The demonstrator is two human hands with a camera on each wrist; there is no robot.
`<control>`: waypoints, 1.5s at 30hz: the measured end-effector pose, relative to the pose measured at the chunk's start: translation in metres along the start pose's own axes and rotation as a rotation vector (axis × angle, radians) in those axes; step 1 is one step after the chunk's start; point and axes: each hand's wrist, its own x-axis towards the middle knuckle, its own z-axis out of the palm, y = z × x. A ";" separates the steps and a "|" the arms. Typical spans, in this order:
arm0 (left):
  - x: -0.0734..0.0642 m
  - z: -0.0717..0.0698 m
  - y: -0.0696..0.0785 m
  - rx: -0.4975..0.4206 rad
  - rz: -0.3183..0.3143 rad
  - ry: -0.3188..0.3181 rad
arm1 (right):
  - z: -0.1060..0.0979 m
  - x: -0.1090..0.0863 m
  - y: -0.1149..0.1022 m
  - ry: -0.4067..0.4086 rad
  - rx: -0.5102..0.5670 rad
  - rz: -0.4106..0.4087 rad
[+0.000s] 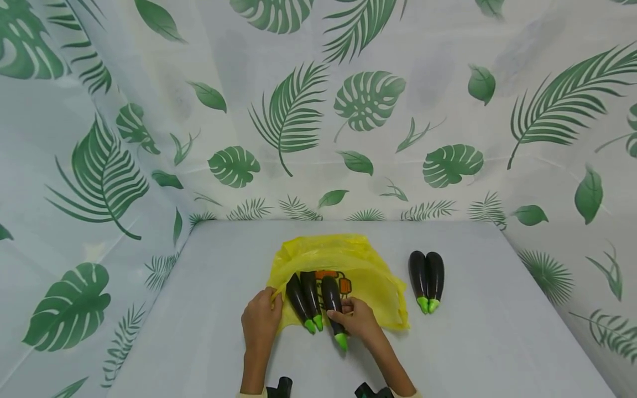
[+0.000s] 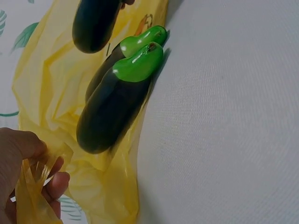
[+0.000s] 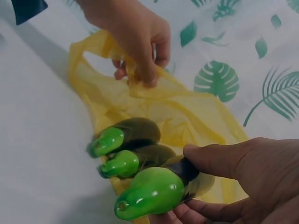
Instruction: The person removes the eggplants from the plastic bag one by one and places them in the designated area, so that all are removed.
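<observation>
A yellow plastic bag (image 1: 383, 298) lies on the table with its mouth toward me. My left hand (image 1: 261, 319) pinches the left edge of that mouth; in the left wrist view the thin plastic (image 2: 56, 154) passes between thumb and fingers. Two eggplants (image 1: 299, 301) with green caps lie side by side at the bag's mouth, caps pointing toward me. Just right of them my right hand (image 1: 359, 318) grips a third eggplant (image 1: 332, 301) by its side. The right wrist view shows the thumb over this eggplant (image 3: 156, 191) and the fingers beneath.
Two more eggplants (image 1: 426, 282) lie together on the white table (image 1: 478, 342), right of the bag. A leaf-patterned cloth (image 1: 308, 188) stands behind the table and along its sides. Orange print (image 1: 344, 284) shows on the bag.
</observation>
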 end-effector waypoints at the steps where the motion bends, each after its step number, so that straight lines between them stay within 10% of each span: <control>1: 0.000 0.000 0.000 0.002 -0.003 -0.004 | 0.000 -0.002 -0.001 -0.014 0.002 0.005; 31: 0.001 -0.002 -0.001 -0.001 0.015 0.017 | -0.012 -0.026 -0.017 -0.284 0.150 -0.099; 45: 0.002 -0.005 0.002 -0.013 0.042 0.030 | -0.047 -0.033 -0.028 -0.204 0.207 -0.156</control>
